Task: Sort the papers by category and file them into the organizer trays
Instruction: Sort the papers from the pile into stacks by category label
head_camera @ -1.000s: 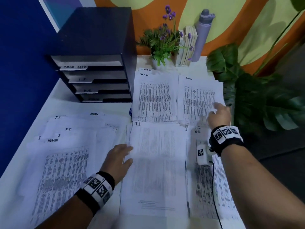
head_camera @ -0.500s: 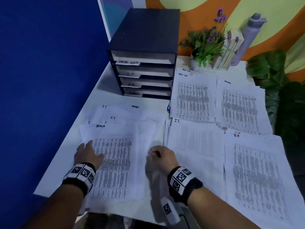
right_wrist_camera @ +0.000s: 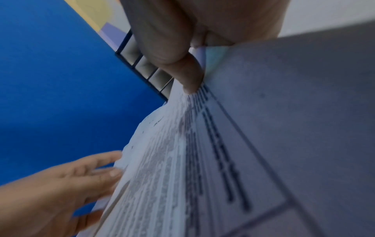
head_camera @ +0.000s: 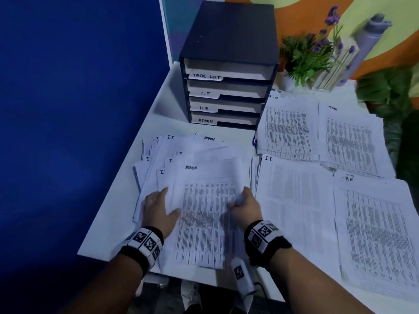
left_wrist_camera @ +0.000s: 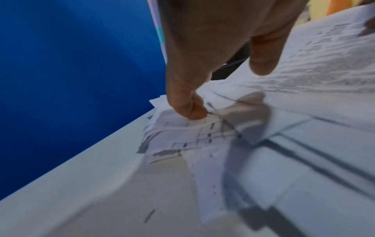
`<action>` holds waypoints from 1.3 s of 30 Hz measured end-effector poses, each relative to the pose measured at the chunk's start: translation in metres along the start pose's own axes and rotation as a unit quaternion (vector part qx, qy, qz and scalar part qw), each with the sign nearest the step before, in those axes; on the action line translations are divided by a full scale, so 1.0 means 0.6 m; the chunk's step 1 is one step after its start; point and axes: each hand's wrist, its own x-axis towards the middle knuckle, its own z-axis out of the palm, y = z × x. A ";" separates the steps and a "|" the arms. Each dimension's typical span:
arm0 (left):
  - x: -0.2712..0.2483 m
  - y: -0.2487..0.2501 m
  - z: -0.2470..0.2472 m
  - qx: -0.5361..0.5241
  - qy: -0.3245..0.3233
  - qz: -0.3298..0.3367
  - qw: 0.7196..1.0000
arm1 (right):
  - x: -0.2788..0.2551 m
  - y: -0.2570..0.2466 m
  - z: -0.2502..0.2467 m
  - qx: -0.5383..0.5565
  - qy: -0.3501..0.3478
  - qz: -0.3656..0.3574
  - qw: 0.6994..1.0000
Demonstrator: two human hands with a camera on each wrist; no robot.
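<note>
Papers (head_camera: 199, 218) in the unsorted pile: right hand (head_camera: 243, 209) pinches the top ADMIN sheet's right edge, lifting it; left hand (head_camera: 159, 208) presses flat, fingers spread, near the table's (head_camera: 108, 232) left edge. Organizer (head_camera: 229, 64) stands behind.

The right hand (head_camera: 243, 208) is now pinching and lifting the right edge of the ADMIN sheet (head_camera: 204, 214); the left hand (head_camera: 158, 209) is sliding rightward onto its left edge.
</note>
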 end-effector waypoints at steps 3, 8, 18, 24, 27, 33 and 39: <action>0.021 -0.007 -0.019 -0.088 0.001 -0.068 0.994 | 0.015 0.020 -0.010 -0.004 0.038 0.016 0.999; 0.042 0.011 -0.034 -0.120 -0.050 -0.128 0.983 | 0.021 0.048 -0.010 0.059 0.052 0.064 0.995; 0.027 0.042 -0.024 -0.026 -0.070 -0.124 0.990 | 0.003 0.051 0.001 0.117 0.042 0.070 0.990; 0.033 0.042 -0.028 -0.121 -0.121 -0.134 0.976 | -0.008 0.047 0.013 0.105 0.034 0.060 0.992; 0.032 0.033 -0.032 -0.204 -0.150 -0.128 0.959 | -0.008 0.045 0.010 0.097 0.052 0.051 0.993; 0.024 0.022 -0.041 -0.228 -0.193 -0.086 0.950 | -0.002 0.037 -0.017 0.092 0.078 0.044 0.992; 0.015 0.073 -0.067 -0.124 -0.121 -0.002 0.985 | -0.011 0.034 -0.041 0.102 0.068 0.035 0.992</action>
